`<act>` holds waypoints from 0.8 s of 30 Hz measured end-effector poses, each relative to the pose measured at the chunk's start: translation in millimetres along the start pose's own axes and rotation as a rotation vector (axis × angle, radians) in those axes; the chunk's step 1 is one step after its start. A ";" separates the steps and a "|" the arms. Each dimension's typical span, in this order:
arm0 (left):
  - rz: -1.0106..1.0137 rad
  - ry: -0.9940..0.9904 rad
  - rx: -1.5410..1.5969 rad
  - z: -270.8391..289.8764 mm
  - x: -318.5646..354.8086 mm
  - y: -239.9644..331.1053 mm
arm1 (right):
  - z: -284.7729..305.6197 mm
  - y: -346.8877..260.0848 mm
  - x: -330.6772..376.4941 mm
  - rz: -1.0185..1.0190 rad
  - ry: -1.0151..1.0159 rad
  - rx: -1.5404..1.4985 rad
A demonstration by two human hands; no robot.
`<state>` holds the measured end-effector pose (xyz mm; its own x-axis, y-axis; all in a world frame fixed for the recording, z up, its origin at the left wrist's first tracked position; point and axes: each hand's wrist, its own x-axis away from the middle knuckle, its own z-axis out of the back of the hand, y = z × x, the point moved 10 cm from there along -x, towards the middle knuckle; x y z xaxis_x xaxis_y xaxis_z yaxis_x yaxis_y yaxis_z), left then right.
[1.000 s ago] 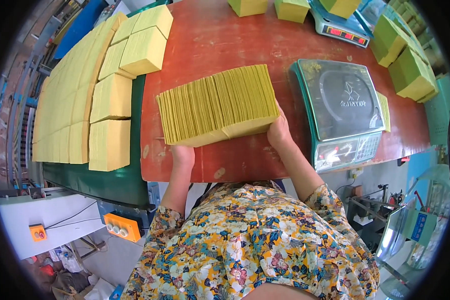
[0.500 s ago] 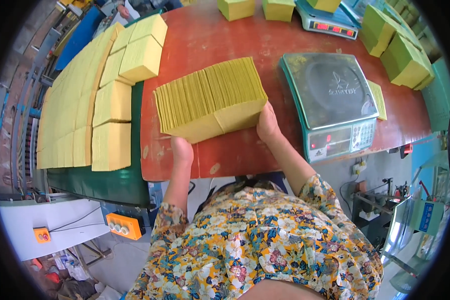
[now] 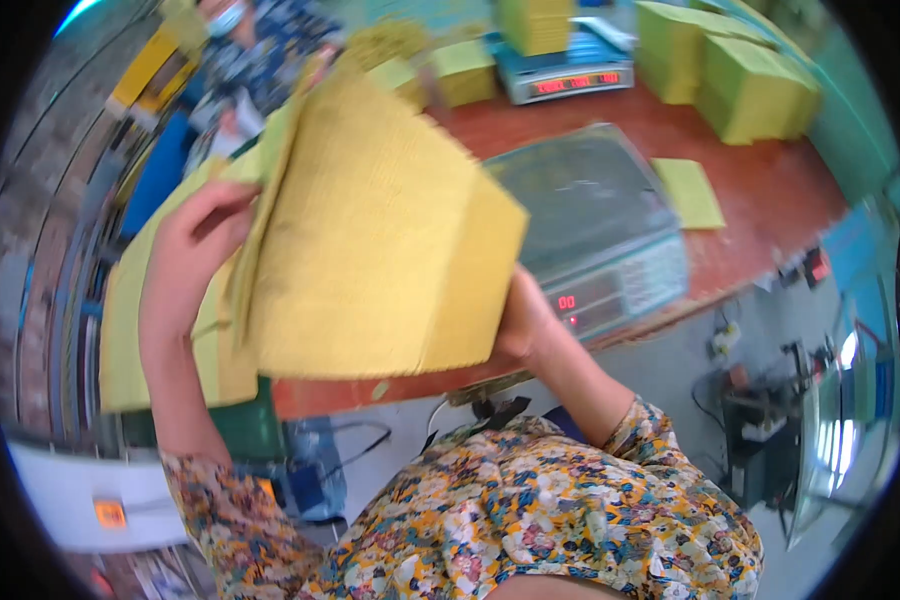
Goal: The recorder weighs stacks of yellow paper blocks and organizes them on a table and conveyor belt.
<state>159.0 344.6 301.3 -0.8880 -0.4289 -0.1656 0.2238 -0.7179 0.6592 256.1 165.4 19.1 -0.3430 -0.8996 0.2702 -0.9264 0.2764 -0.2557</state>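
A thick stack of yellow paper (image 3: 370, 230) is raised and tilted in front of me, its broad side towards me. My left hand (image 3: 205, 235) is at its left side, fingers bent against the outer sheets, where a thin layer stands slightly apart from the block. My right hand (image 3: 525, 315) grips the lower right edge; most of its fingers are hidden behind the paper. Just right of the stack is a digital scale (image 3: 590, 210) with a dark plate, partly covered by the paper. A thin yellow pad (image 3: 688, 193) lies beyond the scale.
Rows of yellow paper blocks (image 3: 130, 350) stand on the left, mostly behind my arm. A second scale (image 3: 560, 80) carrying a yellow block stands at the back of the red table (image 3: 770, 190). More blocks (image 3: 750, 90) are at the far right. A co-worker (image 3: 270, 60) is at the far left.
The stack has been lifted off the table, turned and tilted so its broad side shows. My left hand has shifted up to its left side. The view has shifted, and the co-worker shows more.
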 end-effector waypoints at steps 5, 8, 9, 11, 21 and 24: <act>-0.080 0.028 0.618 -107.1 -3.7 27.6 | 67.9 -59.2 82.3 0.195 0.137 0.029; -0.182 -0.021 0.807 -160.3 -4.7 30.8 | 98.8 -75.7 103.9 0.256 0.244 0.061; -0.249 -0.052 0.670 -178.4 -13.6 39.7 | 114.6 -88.9 115.2 0.282 0.327 0.084; -0.223 -0.077 0.546 -207.2 -25.2 43.3 | 132.6 -114.5 131.7 0.384 0.424 0.139; -0.138 -0.450 1.179 -359.4 -80.6 121.7 | 208.8 -248.7 187.2 0.455 0.611 0.187; -0.085 -0.435 1.275 -400.1 -115.6 120.8 | 238.2 -295.8 182.6 0.443 0.659 0.223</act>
<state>449.3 88.1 106.5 -0.9879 -0.0309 -0.1517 -0.1522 0.3738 0.9149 504.5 -161.2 -76.9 -0.7548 -0.3206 0.5723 -0.6546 0.4231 -0.6265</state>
